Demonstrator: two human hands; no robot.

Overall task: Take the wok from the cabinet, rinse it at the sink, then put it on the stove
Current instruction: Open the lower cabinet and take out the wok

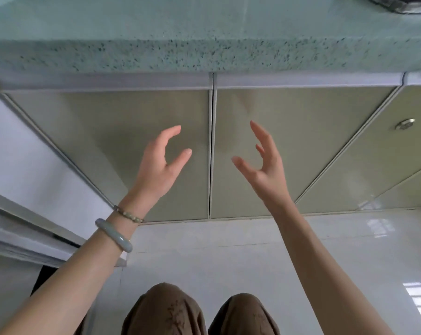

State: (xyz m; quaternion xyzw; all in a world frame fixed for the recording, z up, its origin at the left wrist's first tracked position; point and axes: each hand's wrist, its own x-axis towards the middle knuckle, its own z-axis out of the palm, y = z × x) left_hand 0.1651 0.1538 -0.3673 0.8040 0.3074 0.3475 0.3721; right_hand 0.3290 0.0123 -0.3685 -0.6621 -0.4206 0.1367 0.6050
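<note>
Two closed olive-green cabinet doors sit under a speckled green countertop (204, 52). My left hand (160, 165) hovers open in front of the left door (103, 141), fingers curled and apart, holding nothing. My right hand (265, 165) is raised open in front of the right door (313, 141), also holding nothing. Both hands flank the vertical seam between the doors and touch neither one. The wok is hidden from view. A dark edge at the top right corner (402, 6) may be the sink or the stove; I cannot tell which.
A third cabinet door with a round metal knob (404, 123) angles away at the right. A white appliance or door panel (30, 170) stands at the left. Glossy white floor tiles (228, 250) lie below, with my knees in brown trousers (199, 313) at the bottom.
</note>
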